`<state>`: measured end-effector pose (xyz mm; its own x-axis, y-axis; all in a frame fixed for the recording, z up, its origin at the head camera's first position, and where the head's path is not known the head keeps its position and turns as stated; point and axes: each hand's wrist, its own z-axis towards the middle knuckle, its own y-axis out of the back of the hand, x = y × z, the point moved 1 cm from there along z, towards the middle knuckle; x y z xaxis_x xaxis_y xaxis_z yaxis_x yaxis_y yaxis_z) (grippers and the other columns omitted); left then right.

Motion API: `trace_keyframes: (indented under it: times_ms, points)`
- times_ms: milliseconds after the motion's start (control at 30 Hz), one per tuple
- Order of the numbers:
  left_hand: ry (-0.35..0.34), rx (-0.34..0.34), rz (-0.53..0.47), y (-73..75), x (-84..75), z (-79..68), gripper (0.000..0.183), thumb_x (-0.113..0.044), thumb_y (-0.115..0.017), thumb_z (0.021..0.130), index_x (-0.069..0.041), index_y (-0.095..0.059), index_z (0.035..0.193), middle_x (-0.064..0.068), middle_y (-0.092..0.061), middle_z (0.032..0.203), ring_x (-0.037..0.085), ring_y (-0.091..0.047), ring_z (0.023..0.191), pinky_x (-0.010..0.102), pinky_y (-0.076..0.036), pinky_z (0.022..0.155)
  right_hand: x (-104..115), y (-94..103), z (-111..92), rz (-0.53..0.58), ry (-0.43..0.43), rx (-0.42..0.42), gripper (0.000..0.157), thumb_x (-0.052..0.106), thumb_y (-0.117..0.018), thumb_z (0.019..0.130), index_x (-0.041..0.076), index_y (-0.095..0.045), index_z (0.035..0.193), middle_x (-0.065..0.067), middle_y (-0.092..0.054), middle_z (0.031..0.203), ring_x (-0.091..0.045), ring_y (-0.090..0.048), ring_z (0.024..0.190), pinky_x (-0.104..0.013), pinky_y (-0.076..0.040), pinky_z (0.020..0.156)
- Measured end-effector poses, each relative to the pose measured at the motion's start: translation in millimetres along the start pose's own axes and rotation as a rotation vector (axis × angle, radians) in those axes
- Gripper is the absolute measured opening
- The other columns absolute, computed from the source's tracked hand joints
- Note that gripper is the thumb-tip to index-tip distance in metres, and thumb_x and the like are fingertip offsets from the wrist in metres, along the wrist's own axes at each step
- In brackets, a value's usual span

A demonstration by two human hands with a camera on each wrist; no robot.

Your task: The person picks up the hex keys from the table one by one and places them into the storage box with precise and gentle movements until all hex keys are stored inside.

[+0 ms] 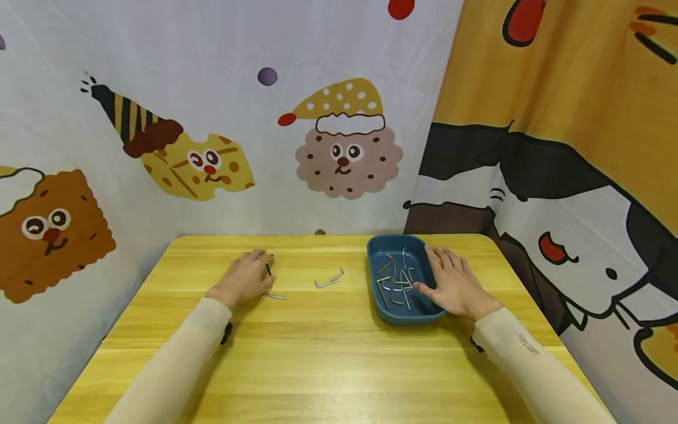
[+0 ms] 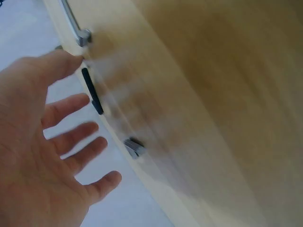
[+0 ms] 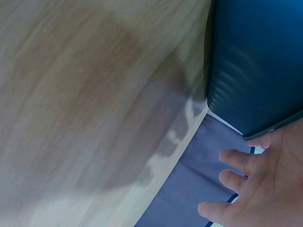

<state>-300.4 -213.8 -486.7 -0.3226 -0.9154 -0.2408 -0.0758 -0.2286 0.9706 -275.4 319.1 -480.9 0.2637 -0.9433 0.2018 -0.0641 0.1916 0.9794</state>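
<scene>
Above the left part of the table hovers my left hand [image 1: 246,278], palm down, its thumb and fingers spread around a small black hex key [image 2: 92,90]. The left wrist view shows a gap between thumb and index finger, with the key beyond them. Nearer me, beside the thumb, lies a silver L-shaped hex key [image 1: 274,297]. My right hand [image 1: 458,282] rests over the right rim of a blue plastic bin [image 1: 408,321], thumb reaching inside, other fingers extended along the outside. Several silver and bronze hex keys [image 1: 392,288] lie jumbled in the bin.
Two more silver hex keys [image 1: 328,283] lie mid-table, between my left hand and the bin. The wooden table [image 1: 318,365] ends at a printed curtain [image 1: 222,47] behind it. A silver key end [image 2: 134,147] shows past my left fingers.
</scene>
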Motion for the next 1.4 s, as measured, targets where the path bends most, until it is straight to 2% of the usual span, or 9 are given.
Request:
trace_keyframes:
  times_ms: [100, 267, 400, 867, 1133, 1400]
  points:
    - [0.008, 0.017, 0.002, -1.3, 3.2, -1.1, 0.059, -0.032, -0.069, 0.118, -0.004, -0.06, 0.168, 0.028, -0.05, 0.179, 0.059, -0.049, 0.163, 0.083, -0.042, 0.129, 0.6, 0.7, 0.1, -0.003, 0.005, -0.004, 0.108, 0.068, -0.062, 0.114, 0.005, -0.013, 0.187, -0.034, -0.025, 0.189, -0.062, -0.017, 0.176, -0.087, -0.011, 0.139]
    - [0.0, 0.01, 0.019, -0.9, 5.0, -2.5, 0.057, -0.033, -0.067, 0.119, -0.003, -0.061, 0.167, 0.027, -0.057, 0.174, 0.056, -0.054, 0.161, 0.082, -0.044, 0.129, 2.2, 2.2, -0.8, -0.009, 0.006, -0.013, 0.107, 0.066, -0.063, 0.114, 0.005, -0.015, 0.187, -0.034, -0.027, 0.188, -0.062, -0.019, 0.176, -0.087, -0.013, 0.139]
    - [-0.004, 0.001, 0.025, 0.5, 6.4, -2.2, 0.056, -0.033, -0.067, 0.119, -0.002, -0.062, 0.165, 0.028, -0.057, 0.173, 0.056, -0.054, 0.161, 0.081, -0.045, 0.128, 3.3, 2.4, -0.1, -0.01, 0.004, -0.011, 0.107, 0.068, -0.062, 0.114, 0.005, -0.015, 0.187, -0.033, -0.027, 0.189, -0.062, -0.019, 0.176, -0.087, -0.013, 0.14]
    - [-0.019, 0.033, 0.005, 1.3, 6.9, 1.7, 0.055, -0.033, -0.068, 0.118, -0.003, -0.063, 0.164, 0.028, -0.056, 0.174, 0.055, -0.054, 0.161, 0.08, -0.045, 0.129, 1.6, 1.5, 1.3, -0.013, 0.002, -0.011, 0.106, 0.066, -0.062, 0.115, 0.006, -0.015, 0.187, -0.034, -0.027, 0.188, -0.062, -0.019, 0.176, -0.087, -0.013, 0.139]
    - [-0.036, 0.079, -0.04, 3.2, 6.1, 0.9, 0.054, -0.029, -0.07, 0.118, 0.0, -0.063, 0.163, 0.027, -0.057, 0.174, 0.054, -0.056, 0.159, 0.072, -0.051, 0.129, 1.7, -0.5, 2.0, -0.015, 0.008, -0.014, 0.108, 0.072, -0.059, 0.114, 0.006, -0.015, 0.187, -0.035, -0.027, 0.188, -0.062, -0.02, 0.175, -0.087, -0.014, 0.139]
    - [-0.045, 0.087, -0.043, 7.8, 1.8, 7.6, 0.048, -0.027, -0.072, 0.117, -0.001, -0.068, 0.158, 0.024, -0.065, 0.16, 0.046, -0.068, 0.138, 0.063, -0.063, 0.113, 0.3, 1.0, 1.6, -0.015, -0.003, -0.01, 0.107, 0.071, -0.059, 0.114, 0.006, -0.014, 0.188, -0.035, -0.026, 0.189, -0.062, -0.019, 0.176, -0.086, -0.014, 0.14]
